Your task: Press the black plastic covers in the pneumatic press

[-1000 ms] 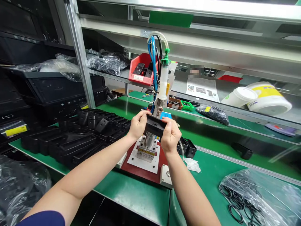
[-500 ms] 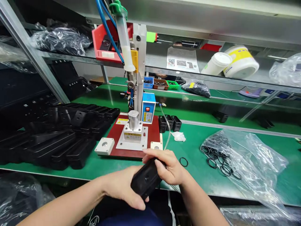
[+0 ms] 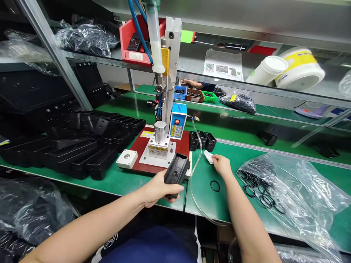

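My left hand [image 3: 156, 190] grips a black plastic housing [image 3: 177, 171] by its lower end, at the front edge of the red base plate [image 3: 142, 153] of a small bench press [image 3: 168, 109]. The housing's open side faces up. My right hand [image 3: 222, 165] is out to the right on the green mat, its fingertips pinching a white cloth [image 3: 208, 157]. A black rubber O-ring [image 3: 215, 186] lies just below that hand. Several more O-rings [image 3: 253, 182] sit in a clear plastic bag [image 3: 296, 190] to its right.
Many black housings [image 3: 79, 157] stand in rows on the bench to the left, and several small ones [image 3: 203, 140] stand behind the press. A clear tube [image 3: 195, 190] hangs over the bench edge. A shelf overhead holds a red bin [image 3: 134, 44] and white tubs [image 3: 285, 67].
My right hand has let go of the housing and moved right to the white cloth. My left hand alone holds the housing, now nearer the press. The view has shifted slightly.
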A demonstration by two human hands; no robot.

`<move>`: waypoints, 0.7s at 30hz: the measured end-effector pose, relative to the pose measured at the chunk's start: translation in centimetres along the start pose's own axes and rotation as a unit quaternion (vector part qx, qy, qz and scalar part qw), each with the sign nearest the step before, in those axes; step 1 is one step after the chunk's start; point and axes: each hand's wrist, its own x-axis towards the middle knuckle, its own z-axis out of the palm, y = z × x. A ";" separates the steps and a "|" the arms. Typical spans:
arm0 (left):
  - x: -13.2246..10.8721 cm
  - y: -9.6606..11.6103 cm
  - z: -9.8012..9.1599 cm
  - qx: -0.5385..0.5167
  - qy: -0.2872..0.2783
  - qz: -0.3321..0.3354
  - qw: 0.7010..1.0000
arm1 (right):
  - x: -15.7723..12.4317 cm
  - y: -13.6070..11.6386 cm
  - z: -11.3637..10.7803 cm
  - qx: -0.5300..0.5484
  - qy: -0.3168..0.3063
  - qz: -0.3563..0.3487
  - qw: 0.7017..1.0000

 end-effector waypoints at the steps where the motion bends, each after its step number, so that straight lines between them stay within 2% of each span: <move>1: 0.2 0.1 0.0 -0.002 0.006 -0.002 1.000 | -0.7 -0.7 -0.4 0.000 0.012 -0.008 1.000; 3: 0.7 0.2 0.0 -0.003 0.009 -0.004 1.000 | -3.1 -3.2 -1.4 0.011 0.033 -0.041 0.999; 5: 1.1 0.3 0.2 0.000 0.001 0.004 1.000 | -6.2 -6.4 -2.0 0.034 0.035 -0.123 0.991; 7: 1.3 0.4 0.5 0.006 -0.015 0.021 1.000 | -8.8 -9.2 -2.0 0.058 0.003 -0.343 0.938; 9: 1.3 0.3 0.9 0.008 -0.029 0.027 0.999 | -10.0 -10.7 -1.5 0.049 -0.009 -0.453 0.890; 11: 1.1 0.2 1.3 0.006 -0.037 0.012 0.999 | -9.7 -10.6 -0.9 0.025 0.039 -0.463 0.885; 14: 0.7 0.1 1.7 -0.008 -0.051 -0.010 0.999 | -8.5 -9.3 -0.8 0.005 0.158 -0.390 0.907; 16: 0.5 0.2 1.7 -0.019 -0.058 -0.005 0.998 | -8.8 -9.1 -1.0 0.020 0.211 -0.360 0.908; 18: 0.6 0.4 1.8 -0.021 -0.063 0.008 0.998 | -9.9 -9.4 -1.3 0.043 0.197 -0.389 0.899; 21: 0.7 0.4 2.1 -0.014 -0.080 0.017 0.997 | -10.9 -9.3 -1.3 0.044 0.107 -0.482 0.868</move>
